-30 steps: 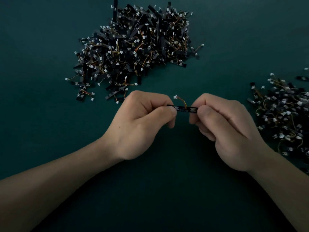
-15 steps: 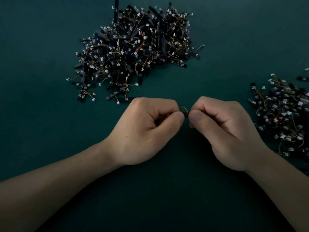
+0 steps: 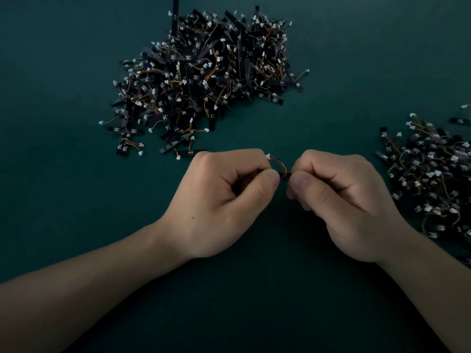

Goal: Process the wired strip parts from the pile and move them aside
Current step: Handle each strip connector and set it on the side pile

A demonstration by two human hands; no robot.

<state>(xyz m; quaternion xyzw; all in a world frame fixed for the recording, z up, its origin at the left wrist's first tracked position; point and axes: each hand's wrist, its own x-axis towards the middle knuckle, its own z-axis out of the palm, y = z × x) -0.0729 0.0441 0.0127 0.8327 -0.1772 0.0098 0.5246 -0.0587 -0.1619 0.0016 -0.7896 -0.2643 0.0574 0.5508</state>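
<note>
Your two hands meet over a dark green bench [image 3: 76,72], just in front of the large pile [image 3: 204,77] of black wired strip parts with white plugs.

Your left hand [image 3: 219,202] sits below the pile's near edge, its grip closed: thumb and curled forefinger pinch one end of a single strip part [image 3: 284,175]. Your right hand [image 3: 349,202], below the pile's right end, has its grip closed too, thumb and forefinger pinching the other end of the same part.

Only a short black stretch of the strip shows in the narrow gap between the two thumbs; the rest is hidden inside your fingers. From that gap an orange and yellow wire [image 3: 279,164] arches up towards the pile and ends in a small white connector [image 3: 267,156] just above your left forefinger.

A smaller heap [image 3: 433,179] of similar parts lies well to the right of the large pile, beside your right hand.
</note>
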